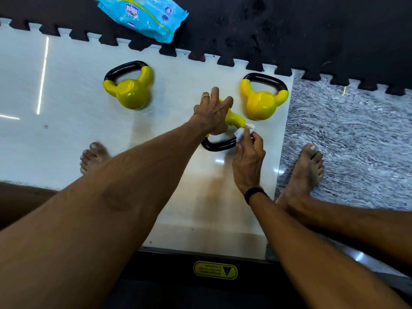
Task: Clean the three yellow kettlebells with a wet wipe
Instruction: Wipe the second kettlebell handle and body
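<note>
From the head view, three yellow kettlebells lie on the glossy white floor. The middle kettlebell [234, 120] is tipped toward the person, its black handle [219, 145] nearest the feet; the left kettlebell [131, 90] and the right kettlebell [263, 101] lie well apart on either side, handles pointing away.

These look like dense cast weights with a smooth, shiny coating: heavy, rigid, likely slick once damp, and inclined to roll on the rounded body. The handle or its yellow horns seem the surest place to take hold. The wet wipe [243, 132] is soft, limp and light, so it needs only a pinch.

The left hand [214, 112] lies over the middle kettlebell's body, fingers spread and curved round it, steadying it. The right hand [248, 159] pinches the bunched wipe between thumb and fingertips, pressing it where the yellow horn meets the black handle.

A blue wipes packet [142, 16] lies on the dark mat beyond.
</note>
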A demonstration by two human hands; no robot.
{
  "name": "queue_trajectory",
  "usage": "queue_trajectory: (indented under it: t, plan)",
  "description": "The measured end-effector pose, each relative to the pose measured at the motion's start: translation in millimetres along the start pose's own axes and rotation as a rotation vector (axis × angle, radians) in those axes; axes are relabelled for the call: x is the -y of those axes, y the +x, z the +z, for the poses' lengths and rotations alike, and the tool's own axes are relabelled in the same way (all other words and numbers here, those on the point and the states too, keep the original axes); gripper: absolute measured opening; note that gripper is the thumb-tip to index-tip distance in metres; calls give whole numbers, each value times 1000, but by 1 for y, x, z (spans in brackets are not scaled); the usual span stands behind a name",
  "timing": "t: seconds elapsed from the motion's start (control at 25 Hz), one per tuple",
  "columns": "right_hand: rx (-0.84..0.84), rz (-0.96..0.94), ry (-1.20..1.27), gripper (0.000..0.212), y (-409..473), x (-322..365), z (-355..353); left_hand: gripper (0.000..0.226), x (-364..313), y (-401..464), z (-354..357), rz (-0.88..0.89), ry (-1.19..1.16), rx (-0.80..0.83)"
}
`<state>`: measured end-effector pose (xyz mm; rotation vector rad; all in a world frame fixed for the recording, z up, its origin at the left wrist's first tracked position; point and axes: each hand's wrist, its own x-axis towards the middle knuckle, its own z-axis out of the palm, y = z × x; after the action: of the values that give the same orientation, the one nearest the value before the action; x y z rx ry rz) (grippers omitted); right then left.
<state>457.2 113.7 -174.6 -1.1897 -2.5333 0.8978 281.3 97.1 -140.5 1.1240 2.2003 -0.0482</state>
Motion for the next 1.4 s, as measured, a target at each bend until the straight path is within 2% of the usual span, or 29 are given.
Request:
queue_trajectory:
  t: [0.08,0.24,0.36,0.44,0.56,0.6,0.72,0.88,0.96,1.12,1.28,1.4]
  plan:
    - [15,130,99,51,2,16,10,63,1,0,0,-2,-9,-13]
    - [124,292,99,64,27,28,13,71,-1,0,2,-16,-22,-29]
    - [115,452,464,43,50,21,-4,69,-4,-1,4,-35,-1,-57]
    - [77,498,438,41,37,31,-2,65,-4,0,4,-43,29,-85]
    - [66,449,192,79,1,54,19,65,-3,-1,4,-38,47,-77]
    - [85,405,141,84,-1,55,23,65,-4,-1,5,-37,53,-77]
    - [90,317,-51,76,7,38,22,65,-7,0,7,-61,5,-99]
    - [147,43,-352,68,-33,43,21,66,-3,2,10,-53,24,-126]
    - [195,-24,-300,67,-44,57,31,64,-3,2,9,-38,46,-138]
    - [228,115,-142,65,-33,83,41,63,-3,3,7,-34,64,-135]
    - [302,6,-171,52,-14,74,31,62,-3,5,8,-34,80,-132]
    - [168,23,-217,48,-27,78,27,61,-4,6,10,-53,54,-154]
